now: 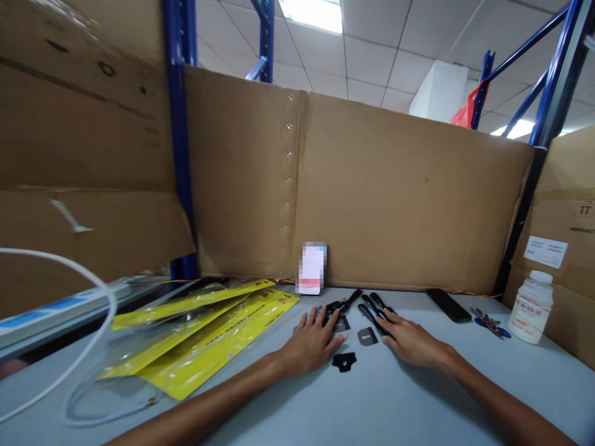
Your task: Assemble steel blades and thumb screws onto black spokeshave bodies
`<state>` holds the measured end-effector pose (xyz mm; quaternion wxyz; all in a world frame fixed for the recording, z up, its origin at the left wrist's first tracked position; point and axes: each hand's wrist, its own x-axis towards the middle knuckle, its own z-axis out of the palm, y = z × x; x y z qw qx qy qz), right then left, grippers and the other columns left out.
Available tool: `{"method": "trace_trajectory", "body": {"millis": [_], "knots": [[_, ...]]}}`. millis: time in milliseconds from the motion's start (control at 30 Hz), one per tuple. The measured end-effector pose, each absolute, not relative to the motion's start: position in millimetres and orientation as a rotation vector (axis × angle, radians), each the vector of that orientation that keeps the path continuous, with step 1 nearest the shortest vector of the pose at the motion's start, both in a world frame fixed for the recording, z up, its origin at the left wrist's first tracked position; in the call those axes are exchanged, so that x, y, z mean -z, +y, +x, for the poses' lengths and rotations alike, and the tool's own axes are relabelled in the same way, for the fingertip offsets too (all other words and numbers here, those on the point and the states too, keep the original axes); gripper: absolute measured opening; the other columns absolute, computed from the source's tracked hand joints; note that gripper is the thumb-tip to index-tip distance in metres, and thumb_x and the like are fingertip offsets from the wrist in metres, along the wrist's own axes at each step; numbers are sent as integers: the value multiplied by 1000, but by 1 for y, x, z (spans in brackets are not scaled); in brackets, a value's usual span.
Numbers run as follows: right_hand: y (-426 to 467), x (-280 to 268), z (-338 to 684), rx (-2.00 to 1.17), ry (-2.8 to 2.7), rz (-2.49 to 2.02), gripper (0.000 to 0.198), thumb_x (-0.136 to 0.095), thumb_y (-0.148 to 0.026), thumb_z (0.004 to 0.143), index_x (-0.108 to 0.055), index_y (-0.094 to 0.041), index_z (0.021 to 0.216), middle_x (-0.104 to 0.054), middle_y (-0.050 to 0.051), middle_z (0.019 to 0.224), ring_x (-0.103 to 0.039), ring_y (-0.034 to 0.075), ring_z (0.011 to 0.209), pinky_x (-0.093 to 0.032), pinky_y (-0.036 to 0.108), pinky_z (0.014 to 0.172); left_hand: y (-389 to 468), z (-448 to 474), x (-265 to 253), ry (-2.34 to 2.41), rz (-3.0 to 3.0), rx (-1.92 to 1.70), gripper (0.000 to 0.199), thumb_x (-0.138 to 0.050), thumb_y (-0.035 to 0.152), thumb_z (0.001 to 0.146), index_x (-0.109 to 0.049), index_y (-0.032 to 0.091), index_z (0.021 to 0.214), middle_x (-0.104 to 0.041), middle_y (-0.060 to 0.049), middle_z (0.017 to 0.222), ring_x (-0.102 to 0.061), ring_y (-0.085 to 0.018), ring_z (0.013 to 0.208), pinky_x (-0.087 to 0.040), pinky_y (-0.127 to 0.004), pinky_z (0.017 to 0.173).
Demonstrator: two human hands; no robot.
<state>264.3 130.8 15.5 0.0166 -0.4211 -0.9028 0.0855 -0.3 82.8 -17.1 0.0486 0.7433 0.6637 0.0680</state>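
Observation:
My left hand (312, 344) lies palm down on the table with its fingers spread. Its fingertips rest at a slim black tool (349, 301) and partly cover other dark pieces. Opposite it, my right hand (411, 337) has its fingers stretched over several black handles (372, 314), whose near ends it hides. I cannot tell the exact kind of these tools. Between the hands lies a flat dark plate with a slot (367, 336). Closer to me is a small black notched piece (344, 362) with a light dot in its middle.
Yellow cards in clear packaging (218, 347) lie at left, beside a white cable (105, 322). A lit phone (311, 269) leans on the cardboard wall (372, 186). At right are a black phone (449, 305), keys (488, 322) and a white bottle (532, 310).

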Motion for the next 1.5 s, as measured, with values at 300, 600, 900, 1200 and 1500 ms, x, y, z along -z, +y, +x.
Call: {"method": "trace_trajectory", "body": {"millis": [300, 600, 900, 1200, 1500], "knots": [[124, -46, 280, 100, -2899, -1453, 44, -54, -13, 89, -70, -25, 129, -62, 14, 143, -65, 34, 122, -50, 39, 93, 76, 16, 11, 1796, 2365, -218, 89, -32, 76, 95, -26, 18, 162, -15, -19, 167, -4, -42, 154, -12, -63, 124], [127, -44, 284, 326, -2844, -1607, 42, -48, 1, 84, -75, -15, 113, -76, 20, 108, -73, 32, 103, -49, 33, 76, 72, 22, 8, 1544, 2474, -218, 94, -35, 82, 90, -16, 27, 164, -11, -12, 169, -3, -38, 156, -9, -67, 123], [124, -41, 278, 267, -2777, -1545, 29, -55, -26, 95, -71, -17, 118, -74, 17, 116, -70, 32, 110, -48, 33, 82, 68, 38, -4, 1395, 2527, -117, 89, -36, 72, 96, -13, 20, 164, -12, -11, 169, -5, -33, 157, -8, -59, 126], [144, -48, 302, 197, -2726, -1747, 30, -57, -21, 92, -72, -15, 116, -72, 18, 121, -68, 33, 114, -48, 34, 83, 68, 40, 2, 1389, 2519, -286, 76, -31, 68, 100, -18, 28, 164, -12, -6, 170, -2, -34, 157, -5, -62, 126], [160, -49, 318, 150, -2726, -1823, 40, -56, -7, 81, -73, -16, 116, -72, 19, 122, -69, 33, 113, -47, 34, 80, 76, 27, 14, 1722, 2387, -256, 90, -34, 74, 96, -26, 13, 162, -14, -20, 167, -6, -37, 155, -13, -58, 126]]}}
